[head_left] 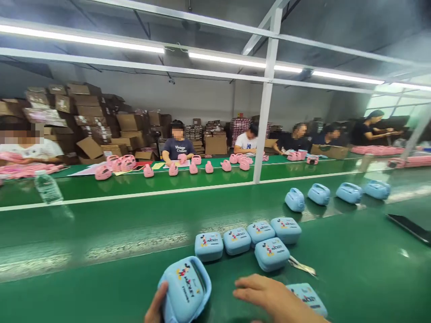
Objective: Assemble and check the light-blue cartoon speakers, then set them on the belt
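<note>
Blue case [185, 289] in left hand [155, 307]; open green belt [84, 287] leftward.

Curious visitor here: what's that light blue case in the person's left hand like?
The light blue rounded-square case, seemingly soft rubbery plastic, has a loop handle along one edge and a cartoon mouse print with lettering on its face. It tilts above the green conveyor belt, gripped at its lower left by the left hand.

Our green worktop [101, 251] carries five blue cases [237, 240] clustered together, four handled cases [318, 194] in a row farther right, a dark phone [409, 228] and a water bottle [49, 188].
</note>
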Demonstrator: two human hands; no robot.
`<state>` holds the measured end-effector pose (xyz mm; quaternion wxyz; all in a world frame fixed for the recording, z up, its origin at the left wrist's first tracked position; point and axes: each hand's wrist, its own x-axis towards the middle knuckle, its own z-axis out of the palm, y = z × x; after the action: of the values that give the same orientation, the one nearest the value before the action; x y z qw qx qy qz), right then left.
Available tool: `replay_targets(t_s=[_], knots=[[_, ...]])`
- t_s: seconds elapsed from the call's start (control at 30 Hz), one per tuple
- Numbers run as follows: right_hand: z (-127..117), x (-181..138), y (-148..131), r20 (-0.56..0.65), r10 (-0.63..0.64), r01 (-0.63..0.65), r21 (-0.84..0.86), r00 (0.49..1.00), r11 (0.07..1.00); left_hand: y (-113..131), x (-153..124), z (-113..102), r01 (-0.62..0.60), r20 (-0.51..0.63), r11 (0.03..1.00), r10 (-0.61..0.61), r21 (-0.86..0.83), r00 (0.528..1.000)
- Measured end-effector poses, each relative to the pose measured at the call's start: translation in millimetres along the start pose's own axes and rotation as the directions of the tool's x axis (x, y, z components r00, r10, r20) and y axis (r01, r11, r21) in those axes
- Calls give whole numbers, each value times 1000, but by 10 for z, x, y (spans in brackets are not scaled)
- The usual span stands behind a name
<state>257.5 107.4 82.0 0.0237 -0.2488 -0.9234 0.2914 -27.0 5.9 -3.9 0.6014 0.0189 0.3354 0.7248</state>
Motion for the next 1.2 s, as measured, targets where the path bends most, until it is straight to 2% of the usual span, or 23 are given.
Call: replay_targets(t_s=[0.13, 0.23, 0.3, 0.4, 0.47, 0.6, 0.73, 0.77, 0.83, 0.9, 1.03, 1.1, 1.2], knots=[[62, 488, -334, -25, -149, 151, 201, 989, 968, -159, -51, -7, 179, 171, 983, -185, 46, 968], [186, 741, -396, -40, -227, 229, 258, 973, 938, -203, -87, 24, 214, 234, 973, -228, 83, 945], [297, 831, -339, -61, -273, 279, 266, 960, 922, -219, -102, 38, 164, 222, 980, -185, 113, 957], [455, 890, -184, -107, -342, 358, 237, 934, 903, -245, -114, 31, 5, 197, 987, -37, 159, 980], [533, 903, -88, -131, -386, 404, 177, 913, 897, -262, -125, 23, -77, 201, 980, 39, 186, 979], [629, 918, 11, -199, -490, 506, 38, 849, 862, -274, -175, 61, -99, 189, 976, 62, 195, 980], [762, 980, 4, -316, -554, 563, -71, 770, 824, -244, -247, 148, -203, 197, 961, 166, 186, 966], [798, 996, -12, -350, -562, 570, -91, 750, 817, -230, -264, 165, -198, 206, 966, 163, 166, 965], [834, 1002, -61, -398, -575, 589, -100, 715, 802, -196, -295, 185, -113, 231, 988, 87, 102, 969], [792, 958, -121, -413, -553, 591, -46, 723, 806, -161, -325, 184, 11, 263, 998, -25, 56, 965], [558, 785, -202, -419, -423, 521, 150, 803, 840, -98, -400, 137, 165, 301, 985, -174, 55, 938], [473, 727, -212, -399, -372, 491, 257, 838, 832, -74, -433, 110, 213, 321, 976, -217, 46, 922], [424, 701, -223, -308, -293, 402, 399, 905, 824, -47, -455, 98, 219, 346, 975, -220, 41, 912]])
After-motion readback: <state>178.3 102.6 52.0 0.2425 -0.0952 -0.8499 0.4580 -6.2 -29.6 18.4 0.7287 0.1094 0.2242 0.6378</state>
